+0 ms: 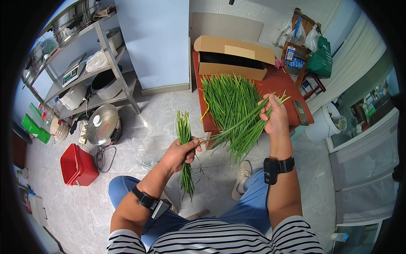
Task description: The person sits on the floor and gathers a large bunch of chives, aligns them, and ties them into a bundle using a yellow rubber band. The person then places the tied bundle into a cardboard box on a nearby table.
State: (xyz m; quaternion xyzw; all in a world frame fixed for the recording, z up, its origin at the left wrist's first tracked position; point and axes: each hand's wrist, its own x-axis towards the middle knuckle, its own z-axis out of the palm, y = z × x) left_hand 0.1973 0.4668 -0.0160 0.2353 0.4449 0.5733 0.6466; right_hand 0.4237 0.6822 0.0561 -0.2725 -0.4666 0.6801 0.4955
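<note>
My left hand (180,154) grips a bundle of green chives (184,127) around its middle, held upright over the floor. Between that thumb and forefinger I also pinch the tip of one long strand. Over the table's right part, my right hand (275,113) holds a looser bunch of chives (250,133) near its pale cut ends, the leaves hanging down to the left. A large pile of chives (231,98) lies on the red table (287,85), partly hidden by the bunch in my right hand.
An open cardboard box (233,68) stands behind the pile. A phone (300,111) lies at the table's right edge. On the left are a red bucket (83,166), an electric pan with a glass lid (103,125) and a metal shelf (104,57). A clear plastic bag (146,152) lies on the floor.
</note>
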